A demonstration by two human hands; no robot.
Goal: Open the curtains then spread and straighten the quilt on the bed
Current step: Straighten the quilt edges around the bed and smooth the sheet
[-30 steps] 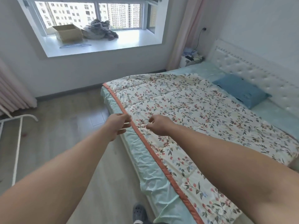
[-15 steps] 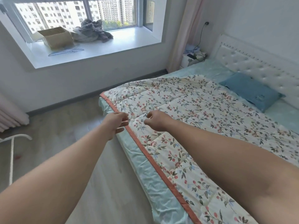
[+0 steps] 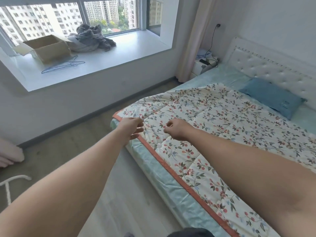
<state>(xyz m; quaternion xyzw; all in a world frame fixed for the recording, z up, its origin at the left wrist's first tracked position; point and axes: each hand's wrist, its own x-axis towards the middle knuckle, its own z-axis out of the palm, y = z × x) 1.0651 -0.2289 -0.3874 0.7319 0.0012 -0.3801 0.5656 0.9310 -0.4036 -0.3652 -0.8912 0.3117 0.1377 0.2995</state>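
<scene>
A bright bedroom: a wide window (image 3: 68, 23) looks out on apartment blocks, and its deep sill (image 3: 106, 60) carries an open cardboard box (image 3: 49, 48), a heap of grey knitwear (image 3: 94, 37) and thin wire hangers (image 3: 65, 65). The curtains are drawn aside — one pale pink panel (image 3: 189, 40) hangs bunched at the window's right edge, another bunch (image 3: 8, 154) shows at the far left. The bed (image 3: 171, 183), in a light blue sheet with a white tufted headboard (image 3: 273, 71), holds a blue pillow (image 3: 271, 96) near its head. The floral quilt (image 3: 230, 130) lies spread flat over most of the mattress, its orange border (image 3: 171, 168) running along the near side just inside the bed's edge. Both arms reach out to the quilt's far corner. The left hand (image 3: 131, 128) sits at the orange border with fingers loosely bent; whether it pinches the cloth I cannot tell. The right hand (image 3: 177, 130) — fingers curled in, close to the quilt top — may hold a small fold, but the grip is not visible.
</scene>
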